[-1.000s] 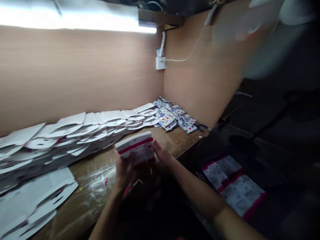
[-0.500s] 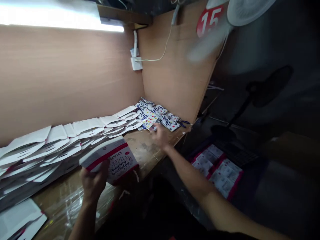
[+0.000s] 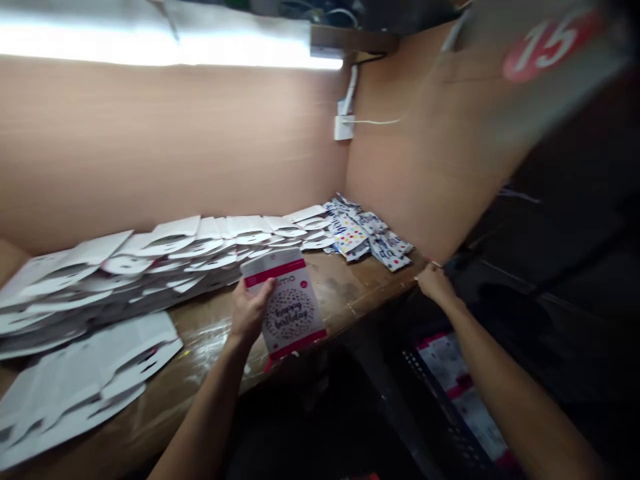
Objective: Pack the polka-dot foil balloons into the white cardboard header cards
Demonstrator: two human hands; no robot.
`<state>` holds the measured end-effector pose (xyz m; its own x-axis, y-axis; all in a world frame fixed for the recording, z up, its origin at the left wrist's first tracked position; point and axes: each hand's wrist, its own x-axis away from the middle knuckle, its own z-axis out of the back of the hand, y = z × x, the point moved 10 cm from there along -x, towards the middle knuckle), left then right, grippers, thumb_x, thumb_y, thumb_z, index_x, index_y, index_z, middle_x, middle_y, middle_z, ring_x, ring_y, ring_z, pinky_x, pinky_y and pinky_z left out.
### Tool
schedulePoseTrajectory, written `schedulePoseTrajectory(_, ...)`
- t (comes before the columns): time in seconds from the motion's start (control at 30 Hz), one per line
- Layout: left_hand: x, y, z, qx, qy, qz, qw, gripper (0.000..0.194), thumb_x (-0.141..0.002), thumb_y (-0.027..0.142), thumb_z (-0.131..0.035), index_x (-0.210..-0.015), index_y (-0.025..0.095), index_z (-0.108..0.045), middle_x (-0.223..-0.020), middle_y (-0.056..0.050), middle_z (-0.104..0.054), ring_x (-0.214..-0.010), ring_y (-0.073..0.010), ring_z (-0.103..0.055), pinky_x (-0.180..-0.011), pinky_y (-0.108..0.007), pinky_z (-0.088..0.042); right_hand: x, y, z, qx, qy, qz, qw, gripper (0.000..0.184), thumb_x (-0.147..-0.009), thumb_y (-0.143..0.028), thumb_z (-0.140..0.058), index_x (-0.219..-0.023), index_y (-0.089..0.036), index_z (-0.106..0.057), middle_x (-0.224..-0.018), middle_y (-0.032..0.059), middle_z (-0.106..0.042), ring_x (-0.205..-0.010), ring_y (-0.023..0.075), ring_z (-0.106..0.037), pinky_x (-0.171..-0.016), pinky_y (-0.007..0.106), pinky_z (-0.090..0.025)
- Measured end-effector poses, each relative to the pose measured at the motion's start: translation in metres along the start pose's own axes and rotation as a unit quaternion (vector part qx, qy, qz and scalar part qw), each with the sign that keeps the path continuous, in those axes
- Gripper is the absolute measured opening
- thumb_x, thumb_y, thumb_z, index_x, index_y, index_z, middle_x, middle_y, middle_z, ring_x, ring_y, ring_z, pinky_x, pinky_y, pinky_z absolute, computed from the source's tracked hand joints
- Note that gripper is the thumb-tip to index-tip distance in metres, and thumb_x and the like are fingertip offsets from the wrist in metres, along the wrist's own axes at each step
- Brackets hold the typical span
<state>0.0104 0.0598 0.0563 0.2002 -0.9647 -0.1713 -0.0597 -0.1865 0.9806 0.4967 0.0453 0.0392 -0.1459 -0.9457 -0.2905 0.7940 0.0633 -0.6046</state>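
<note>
My left hand point(image 3: 250, 310) grips a stack of white cards with red bands and "happy birthday" print point(image 3: 290, 307), held upright over the wooden bench point(image 3: 345, 293). My right hand point(image 3: 435, 281) is out at the bench's right corner, fingers curled as in a pinch; a small red speck shows at its tip, too small to name. Beyond it, in the far corner, lies a pile of dotted packets with blue script point(image 3: 367, 233).
A long fanned row of flat white card blanks point(image 3: 165, 257) runs along the back wall, with more blanks point(image 3: 80, 380) at the near left. A crate of red-and-white packs point(image 3: 460, 393) sits below right. A wall socket point(image 3: 344, 127) and a red "15" sign point(image 3: 547, 47) are above.
My right hand has drawn back from the dotted packets to the bench's right corner. My left hand has lifted the card stack more upright; the view swung left.
</note>
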Motion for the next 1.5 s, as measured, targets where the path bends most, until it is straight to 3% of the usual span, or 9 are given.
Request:
schedulePoseTrajectory(0.17, 0.029, -0.017, -0.001, 0.036, -0.056, 0.089, 0.994, 0.060, -0.073, 0.045, -0.091, -0.118, 0.013, -0.067, -0.109, -0.016, -0.079, -0.089, -0.0281, -0.077, -0.084, -0.044, -0.063, 0.036, -0.031, -0.024, -0.064, 0.053, -0.028, 0.996, 0.047, -0.102, -0.052, -0.046, -0.131, -0.022, -0.068, -0.095, 0.0180, -0.077, -0.074, 0.0318, -0.072, -0.070, 0.046, -0.055)
schedulePoseTrajectory(0.23, 0.040, -0.016, -0.006, 0.011, -0.081, 0.090, 0.993, 0.053, -0.078, 0.044, -0.088, -0.117, 0.013, -0.069, -0.110, -0.016, -0.079, -0.091, -0.0284, -0.077, -0.083, -0.043, -0.063, 0.061, -0.085, -0.056, -0.151, -0.002, 0.028, 0.988, 0.050, -0.105, -0.049, -0.045, -0.139, -0.018, -0.064, -0.101, 0.0148, -0.079, -0.074, 0.0265, -0.073, -0.071, 0.041, -0.058)
schedulePoseTrajectory(0.37, 0.058, -0.003, -0.019, -0.061, -0.126, 0.051, 0.989, 0.041, -0.086, 0.041, -0.082, -0.115, 0.016, -0.071, -0.108, -0.012, -0.079, -0.095, -0.0270, -0.076, -0.085, -0.039, -0.062, 0.109, -0.215, -0.107, -0.192, -0.135, 0.210, 0.949, 0.042, -0.110, -0.039, -0.047, -0.143, -0.022, -0.066, -0.127, 0.0109, -0.077, -0.111, 0.0249, -0.075, -0.099, 0.039, -0.059)
schedulePoseTrajectory(0.47, 0.068, 0.005, -0.022, -0.093, -0.132, 0.015, 0.987, 0.037, -0.088, 0.038, -0.080, -0.115, 0.016, -0.071, -0.107, -0.009, -0.078, -0.096, -0.0241, -0.074, -0.088, -0.035, -0.059, 0.119, -0.249, -0.117, -0.113, -0.136, 0.238, 0.955, 0.043, -0.112, -0.034, -0.042, -0.144, -0.018, -0.066, -0.129, 0.0125, -0.076, -0.113, 0.0249, -0.074, -0.102, 0.038, -0.057)
schedulePoseTrajectory(0.7, 0.097, -0.015, -0.026, -0.073, -0.155, 0.046, 0.984, 0.032, -0.089, 0.036, -0.078, -0.113, 0.017, -0.068, -0.097, -0.005, -0.074, -0.082, -0.0181, -0.066, -0.074, -0.028, -0.054, 0.139, -0.247, -0.126, 0.151, -0.218, 0.202, 0.943, 0.049, -0.109, -0.030, -0.044, -0.156, -0.020, -0.054, -0.112, 0.0133, -0.078, -0.088, 0.0249, -0.077, -0.074, 0.030, -0.057)
schedulePoseTrajectory(0.8, 0.107, -0.021, -0.038, -0.097, -0.180, 0.043, 0.978, 0.029, -0.089, 0.033, -0.077, -0.112, 0.017, -0.069, -0.098, -0.006, -0.074, -0.084, -0.0188, -0.066, -0.075, -0.027, -0.053, 0.141, -0.246, -0.127, 0.199, -0.243, 0.189, 0.930, 0.045, -0.109, -0.030, -0.044, -0.149, -0.019, -0.060, -0.108, 0.0149, -0.078, -0.087, 0.0262, -0.078, -0.073, 0.030, -0.056)
schedulePoseTrajectory(1.0, 0.113, -0.044, -0.048, -0.093, -0.206, 0.072, 0.971, 0.035, -0.088, 0.035, -0.078, -0.116, 0.016, -0.069, -0.107, -0.009, -0.075, -0.091, -0.0222, -0.069, -0.083, -0.033, -0.057, 0.142, -0.222, -0.105, 0.082, -0.270, 0.158, 0.946, 0.035, -0.108, -0.032, -0.048, -0.131, -0.026, -0.074, -0.109, 0.0089, -0.082, -0.096, 0.0222, -0.078, -0.086, 0.028, -0.056)
schedulePoseTrajectory(1.13, 0.114, -0.055, -0.043, -0.060, -0.188, 0.105, 0.975, 0.042, -0.087, 0.038, -0.079, -0.120, 0.016, -0.067, -0.108, -0.010, -0.076, -0.090, -0.0234, -0.071, -0.084, -0.037, -0.059, 0.140, -0.209, -0.087, 0.004, -0.217, 0.151, 0.964, 0.038, -0.108, -0.032, -0.048, -0.136, -0.024, -0.073, -0.113, 0.0083, -0.081, -0.098, 0.0209, -0.077, -0.089, 0.029, -0.057)
schedulePoseTrajectory(1.5, 0.124, -0.043, -0.064, -0.079, -0.245, 0.095, 0.962, 0.033, -0.090, 0.038, -0.075, -0.117, 0.019, -0.071, -0.107, -0.007, -0.075, -0.093, -0.0231, -0.069, -0.083, -0.032, -0.056, 0.141, -0.203, -0.099, 0.095, -0.221, 0.098, 0.966, 0.039, -0.109, -0.028, -0.045, -0.139, -0.022, -0.069, -0.108, 0.0126, -0.081, -0.094, 0.0246, -0.079, -0.081, 0.031, -0.057)
